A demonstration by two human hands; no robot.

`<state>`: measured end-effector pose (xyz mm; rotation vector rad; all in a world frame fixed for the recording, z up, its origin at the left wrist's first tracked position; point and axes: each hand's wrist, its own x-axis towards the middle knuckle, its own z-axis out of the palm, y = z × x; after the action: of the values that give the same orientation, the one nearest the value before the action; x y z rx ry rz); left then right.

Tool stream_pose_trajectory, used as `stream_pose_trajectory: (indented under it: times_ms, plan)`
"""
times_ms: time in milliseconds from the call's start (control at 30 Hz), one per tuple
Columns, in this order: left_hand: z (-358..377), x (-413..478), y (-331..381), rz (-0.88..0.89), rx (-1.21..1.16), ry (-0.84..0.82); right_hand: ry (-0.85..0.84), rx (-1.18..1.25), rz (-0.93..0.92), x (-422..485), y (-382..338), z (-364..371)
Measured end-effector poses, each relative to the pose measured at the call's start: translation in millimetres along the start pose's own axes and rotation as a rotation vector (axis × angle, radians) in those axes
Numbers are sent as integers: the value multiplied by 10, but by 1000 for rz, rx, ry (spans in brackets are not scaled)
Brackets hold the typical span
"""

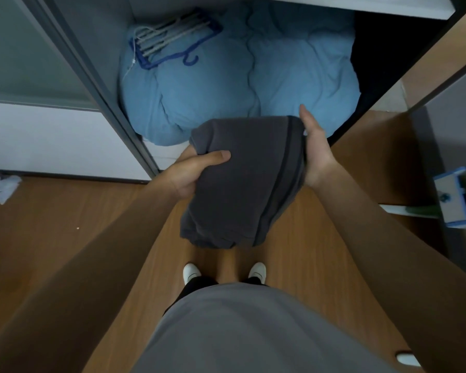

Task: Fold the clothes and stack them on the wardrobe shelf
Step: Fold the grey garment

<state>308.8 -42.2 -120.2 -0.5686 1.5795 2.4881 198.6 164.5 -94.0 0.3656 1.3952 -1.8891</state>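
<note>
A folded dark grey garment (242, 179) is held in the air in front of the open wardrobe. My left hand (194, 170) grips its left edge, thumb on top and fingers hidden underneath. My right hand (314, 146) supports the right edge, thumb pointing up and fingers under the cloth. The garment's near end hangs down loosely toward the floor. A white wardrobe shelf edge (361, 6) shows at the top of the view.
A bulky light blue duvet (240, 82) fills the wardrobe bottom, with blue hangers (170, 41) lying on it. A grey sliding door frame (92, 84) runs on the left. Crumpled white paper (3, 188) lies on the wooden floor; a blue-white box (457, 197) stands right.
</note>
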Motion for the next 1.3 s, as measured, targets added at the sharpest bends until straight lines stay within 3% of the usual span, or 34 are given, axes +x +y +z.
stream_pose_trajectory:
  times_ms: [133, 200, 333, 533, 733, 900, 1000, 1100, 1167, 1200, 1300]
  plan:
    - [4, 2, 77, 20, -63, 120, -57, -271, 31, -30, 215, 44]
    - [-77, -7, 135, 1, -95, 107, -45, -217, -2, -36, 280, 105]
    - [-379, -95, 153, -151, 21, -59, -67, 39, -8, -49, 212, 247]
    - [-475, -115, 72, -347, 399, -353, -94, 52, -45, -91, 125, 371]
    - [-337, -72, 36, -42, 507, 91, -115, -172, -161, -99, -16, 320]
    - [-262, -47, 200, 121, 468, 301, -151, -320, -264, -95, -150, 242]
    - [-222, -25, 330, 175, 402, 346, -34, -431, -322, -114, -85, 278]
    - [-220, -16, 441, 245, 433, 372, 206, -636, -348, -141, 57, 294]
    - [-240, -16, 489, 283, 429, 398, 322, -662, -229, -150, 189, 287]
    - [-250, -18, 501, 295, 419, 411, 323, -564, -93, -151, 274, 280]
    - [-266, -33, 528, 324, 336, 429, 121, -6, 368, -143, 631, 275]
